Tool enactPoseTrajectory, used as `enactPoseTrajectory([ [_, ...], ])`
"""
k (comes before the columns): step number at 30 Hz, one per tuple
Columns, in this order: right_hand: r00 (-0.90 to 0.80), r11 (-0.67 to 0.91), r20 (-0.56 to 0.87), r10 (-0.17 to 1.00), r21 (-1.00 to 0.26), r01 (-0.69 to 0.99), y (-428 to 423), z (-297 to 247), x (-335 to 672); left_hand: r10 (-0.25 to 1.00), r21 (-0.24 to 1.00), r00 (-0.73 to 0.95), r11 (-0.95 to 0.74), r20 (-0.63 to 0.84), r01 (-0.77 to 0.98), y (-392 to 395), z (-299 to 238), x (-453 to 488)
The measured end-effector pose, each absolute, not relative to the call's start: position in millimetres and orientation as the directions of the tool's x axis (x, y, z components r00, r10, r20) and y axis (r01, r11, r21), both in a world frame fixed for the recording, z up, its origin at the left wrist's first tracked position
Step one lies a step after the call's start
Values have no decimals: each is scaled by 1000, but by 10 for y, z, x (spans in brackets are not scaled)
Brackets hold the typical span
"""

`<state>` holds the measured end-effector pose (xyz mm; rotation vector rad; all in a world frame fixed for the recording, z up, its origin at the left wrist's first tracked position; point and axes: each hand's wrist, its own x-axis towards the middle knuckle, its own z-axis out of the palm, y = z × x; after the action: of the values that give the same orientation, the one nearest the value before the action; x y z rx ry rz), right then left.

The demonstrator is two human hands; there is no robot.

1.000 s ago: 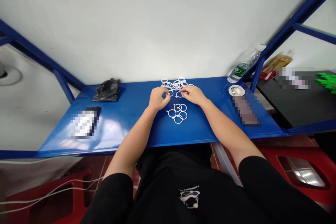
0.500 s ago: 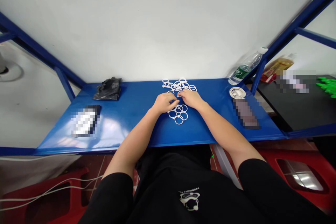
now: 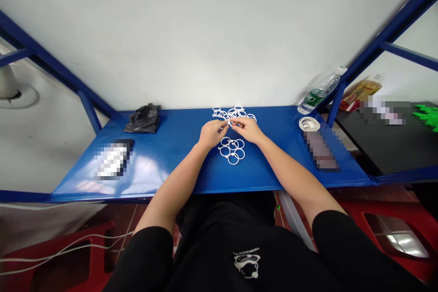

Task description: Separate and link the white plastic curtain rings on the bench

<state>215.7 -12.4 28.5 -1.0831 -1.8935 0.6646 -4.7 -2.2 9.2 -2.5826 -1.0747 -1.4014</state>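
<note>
My left hand (image 3: pixel 211 133) and my right hand (image 3: pixel 247 128) meet above the middle of the blue table (image 3: pixel 178 159). Their fingertips pinch a small white ring (image 3: pixel 229 122) between them; most of it is hidden by the fingers. Just behind my hands lies a loose pile of white rings (image 3: pixel 238 112), each with a small knob. Closer to me, below my hands, several more white rings (image 3: pixel 233 150) lie flat in an overlapping cluster.
A crumpled black plastic bag (image 3: pixel 143 118) and a blurred-out item (image 3: pixel 114 159) lie to the left. On the right are a leaning water bottle (image 3: pixel 316 96), a white coil (image 3: pixel 310 124) and another blurred-out item (image 3: pixel 320 150). Blue frame bars (image 3: pixel 89 112) slope at both sides.
My hands have come together, and both now grip a white ring at the fingertips. My left hand has moved off the near cluster, which shows more fully. The view has shifted slightly.
</note>
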Motion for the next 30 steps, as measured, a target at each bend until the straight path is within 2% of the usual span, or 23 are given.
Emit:
enactPoseTrajectory([
  [6, -335, 546, 433, 837, -690, 474, -137, 329, 2153, 513, 240, 406, -795, 756, 558, -29, 82, -34],
  [12, -432, 622, 448, 783, -570, 537, -120, 375, 2235, 485, 201, 469, -822, 739, 534, -46, 71, 1],
  [20, -472, 633, 425, 772, -446, 633, -176, 380, 2208, 523, 234, 503, -816, 688, 529, -41, 77, -41],
  [26, -400, 590, 443, 803, -495, 637, -152, 396, 2205, 533, 287, 438, -810, 724, 512, -25, 148, -62],
  [30, -214, 428, 421, 882, -522, 737, -66, 388, 2343, 553, 340, 389, -800, 737, 494, 13, 208, -118],
])
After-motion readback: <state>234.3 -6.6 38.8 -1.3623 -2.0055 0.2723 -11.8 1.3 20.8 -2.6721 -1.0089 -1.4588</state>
